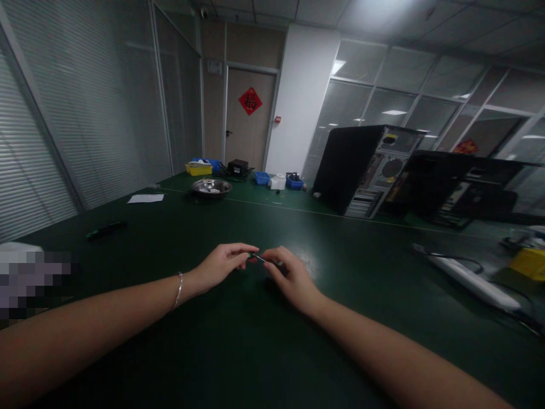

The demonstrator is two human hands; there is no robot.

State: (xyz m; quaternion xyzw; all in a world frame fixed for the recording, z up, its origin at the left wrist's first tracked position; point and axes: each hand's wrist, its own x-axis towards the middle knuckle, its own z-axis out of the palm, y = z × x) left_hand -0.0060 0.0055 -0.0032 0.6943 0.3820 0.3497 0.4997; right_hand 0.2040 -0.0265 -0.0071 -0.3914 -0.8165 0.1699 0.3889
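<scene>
Nearest you, at the lower middle of the frame, your left hand (221, 263), with a bracelet (179, 288) at its wrist, pinches a slim green-handled tool (258, 258) with a thin metal shaft, between the two hands. Your right hand (293, 275) has its fingers drawn narrow at the shaft's end; you cannot tell whether they grip it. Under both spreads the dark green surface (238, 346).

At the right edge you have a long white bar (472, 278) beside a yellow container (528, 263). Left of center lies a dark green-and-black tool (106, 229). Farther off, in the upper half, you see a white sheet (145, 198), a metal bowl (212, 194) and, right of center, a black computer tower (353, 165) standing upright. Beyond stands a door (238, 133) bearing a red diamond-shaped sign (250, 101).
</scene>
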